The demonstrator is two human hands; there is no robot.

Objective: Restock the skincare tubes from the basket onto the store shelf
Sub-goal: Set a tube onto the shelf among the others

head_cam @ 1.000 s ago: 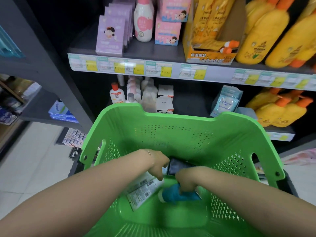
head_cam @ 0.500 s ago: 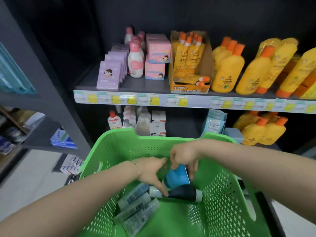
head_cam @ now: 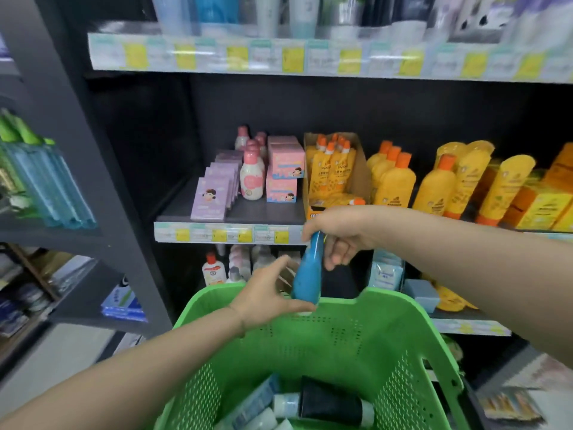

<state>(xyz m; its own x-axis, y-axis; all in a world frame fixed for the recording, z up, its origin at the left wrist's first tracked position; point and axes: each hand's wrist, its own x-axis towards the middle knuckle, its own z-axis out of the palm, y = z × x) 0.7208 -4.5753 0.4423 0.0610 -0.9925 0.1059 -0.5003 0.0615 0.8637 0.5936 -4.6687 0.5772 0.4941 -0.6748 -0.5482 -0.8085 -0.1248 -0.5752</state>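
Observation:
A blue skincare tube [head_cam: 307, 271] hangs upright above the far rim of the green basket [head_cam: 400, 346]. My right hand [head_cam: 338, 235] pinches its top end. My left hand [head_cam: 268, 297] touches the tube's lower part, fingers spread around it. Down in the basket lie a black tube with a white cap [head_cam: 328, 405] and several pale blue-grey tubes [head_cam: 254, 411]. The top shelf [head_cam: 248, 57] carries blurred tubes in blue, white and dark colours.
The middle shelf [head_cam: 229, 232] holds lilac boxes [head_cam: 214, 193], a pink bottle [head_cam: 252, 176], pink boxes [head_cam: 283, 169] and yellow bottles with orange caps [head_cam: 434, 184]. Left of the dark upright stand blue-green bottles [head_cam: 46, 178]. White bottles [head_cam: 214, 271] sit on the lower shelf.
My right hand lifted the blue tube out of the basket to above its far rim. My left hand rose with it. The view tilted upward, showing the top shelf.

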